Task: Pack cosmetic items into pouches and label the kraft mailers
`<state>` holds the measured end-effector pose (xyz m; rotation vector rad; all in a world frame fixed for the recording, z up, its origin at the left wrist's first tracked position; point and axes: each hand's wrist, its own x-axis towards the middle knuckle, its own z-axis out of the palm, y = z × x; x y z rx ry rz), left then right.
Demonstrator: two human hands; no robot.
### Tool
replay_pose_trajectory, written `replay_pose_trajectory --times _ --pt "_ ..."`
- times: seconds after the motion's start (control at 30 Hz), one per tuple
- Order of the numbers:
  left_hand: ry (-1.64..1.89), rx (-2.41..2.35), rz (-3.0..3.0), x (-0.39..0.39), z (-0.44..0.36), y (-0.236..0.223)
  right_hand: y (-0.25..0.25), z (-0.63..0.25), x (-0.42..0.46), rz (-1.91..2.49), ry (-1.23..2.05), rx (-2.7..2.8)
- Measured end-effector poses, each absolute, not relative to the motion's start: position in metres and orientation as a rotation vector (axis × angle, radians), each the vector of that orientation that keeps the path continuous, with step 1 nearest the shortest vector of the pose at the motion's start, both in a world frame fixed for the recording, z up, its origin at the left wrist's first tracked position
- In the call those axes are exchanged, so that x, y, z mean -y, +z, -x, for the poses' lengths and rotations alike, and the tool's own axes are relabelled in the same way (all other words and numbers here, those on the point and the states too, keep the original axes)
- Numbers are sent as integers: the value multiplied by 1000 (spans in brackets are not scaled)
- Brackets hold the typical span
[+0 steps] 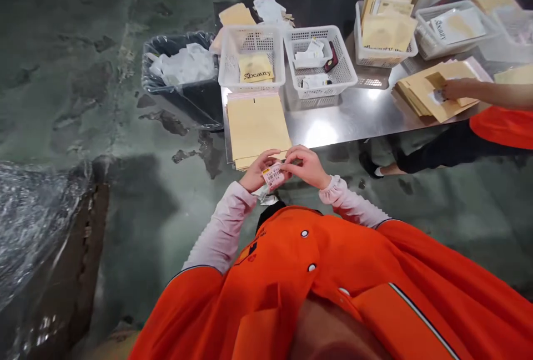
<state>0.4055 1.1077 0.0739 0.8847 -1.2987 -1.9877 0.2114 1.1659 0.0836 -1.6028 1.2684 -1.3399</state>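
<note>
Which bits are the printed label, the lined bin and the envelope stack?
Printed label (273, 176): head view, its printed face.
Lined bin (197, 106): head view, its near side.
Envelope stack (259, 127): head view, top envelope's middle.

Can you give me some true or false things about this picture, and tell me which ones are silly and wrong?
1. The right hand holds a pink barcode label. True.
2. The black bin stands on top of the metal table. False: the bin is on the floor, by the table's left end.
3. A co-worker's hand is over some brown envelopes. True.
4. The person's lower sleeves are dark green. False: they are pale pink.
5. A packet in a white basket says "beauty". True.
</note>
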Motion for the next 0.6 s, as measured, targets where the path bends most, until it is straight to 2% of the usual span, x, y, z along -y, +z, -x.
replay_pose_trajectory --times 0.17,0.3,0.43,0.6 --pt "-1814 1313 -1096 -1092 -434 44 68 -240 -1139 1509 -1227 -1341" --pt "-1950 908 -1233 -1093 -443 15 52 -249 -1090 1554 -1164 -1524" --pt "-2097 498 -1303 -1106 -443 -10 26 -244 -1005 1527 -1042 -1807" --pt "-2002 453 -1458 -1123 -441 -44 -15 -238 -935 1475 -778 -2145"
